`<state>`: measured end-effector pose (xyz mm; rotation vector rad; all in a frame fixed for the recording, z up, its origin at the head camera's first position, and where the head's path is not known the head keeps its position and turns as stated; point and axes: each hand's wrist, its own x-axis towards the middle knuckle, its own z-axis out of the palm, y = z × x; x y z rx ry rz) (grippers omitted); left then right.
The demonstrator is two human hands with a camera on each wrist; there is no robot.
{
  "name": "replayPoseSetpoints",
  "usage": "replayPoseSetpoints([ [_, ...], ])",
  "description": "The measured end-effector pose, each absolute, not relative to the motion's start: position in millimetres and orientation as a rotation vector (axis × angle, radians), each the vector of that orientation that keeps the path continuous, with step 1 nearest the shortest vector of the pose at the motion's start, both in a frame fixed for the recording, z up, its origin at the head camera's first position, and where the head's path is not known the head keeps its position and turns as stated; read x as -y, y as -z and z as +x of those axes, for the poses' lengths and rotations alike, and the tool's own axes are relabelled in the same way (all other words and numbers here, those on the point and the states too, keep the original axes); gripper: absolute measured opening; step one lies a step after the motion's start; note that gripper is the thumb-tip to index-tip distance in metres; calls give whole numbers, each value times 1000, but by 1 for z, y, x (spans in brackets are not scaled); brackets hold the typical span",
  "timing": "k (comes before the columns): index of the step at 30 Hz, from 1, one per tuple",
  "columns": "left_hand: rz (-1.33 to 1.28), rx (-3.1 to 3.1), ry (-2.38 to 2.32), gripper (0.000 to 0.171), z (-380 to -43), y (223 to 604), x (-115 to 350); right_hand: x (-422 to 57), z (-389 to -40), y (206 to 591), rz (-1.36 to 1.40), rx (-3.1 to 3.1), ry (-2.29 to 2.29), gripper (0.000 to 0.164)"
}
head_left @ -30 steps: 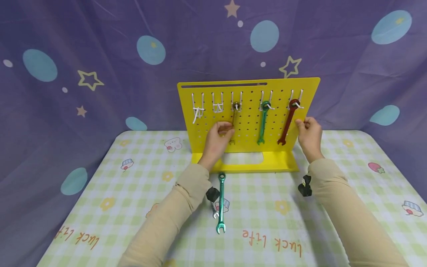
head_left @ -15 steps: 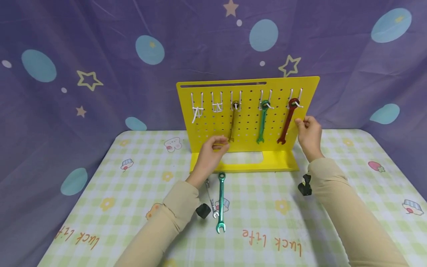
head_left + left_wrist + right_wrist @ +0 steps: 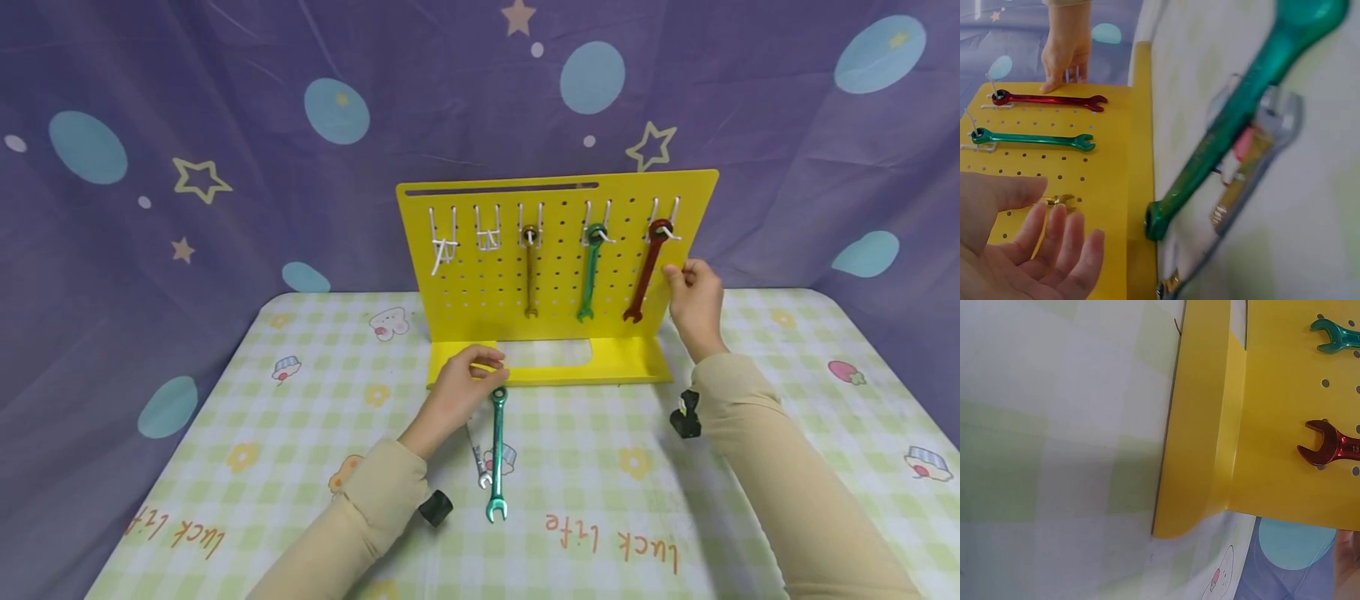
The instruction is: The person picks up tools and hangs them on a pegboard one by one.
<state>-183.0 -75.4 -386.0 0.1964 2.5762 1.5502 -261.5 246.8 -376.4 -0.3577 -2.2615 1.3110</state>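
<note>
My left hand (image 3: 463,385) hovers just above the ring end of a green wrench (image 3: 498,458) on the table, its fingers loosely bent with nothing between them. Beside that wrench lies a silver wrench (image 3: 1280,119), partly hidden under the hand in the head view. My right hand (image 3: 696,307) pinches the right edge of a yellow pegboard (image 3: 480,317) between thumb and fingers. From the board's white hooks hang a gold wrench (image 3: 531,279), a second green wrench (image 3: 591,275) and a red wrench (image 3: 648,275).
Two white hooks at the board's left, the outer hook (image 3: 444,246) and inner hook (image 3: 489,237), carry no wrench. The board's base tray (image 3: 630,367) has a cut-out. A checked cloth covers the table (image 3: 585,517); a purple curtain (image 3: 465,100) hangs behind.
My left hand has left the hanging gold wrench and come down and toward me, over the loose wrenches. The gold wrench has swung to hang straight. My right hand stays at the board's edge.
</note>
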Motion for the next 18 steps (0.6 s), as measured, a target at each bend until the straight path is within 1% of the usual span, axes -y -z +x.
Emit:
replayPoseSetpoints([
  [12, 169, -2526, -1321, 27, -164, 400, 93, -246, -262, 377, -352, 2263, -1317, 41],
  [18, 208, -2560, -1254, 27, -157, 407, 95, -247, -262, 377, -366, 2285, -1320, 41],
])
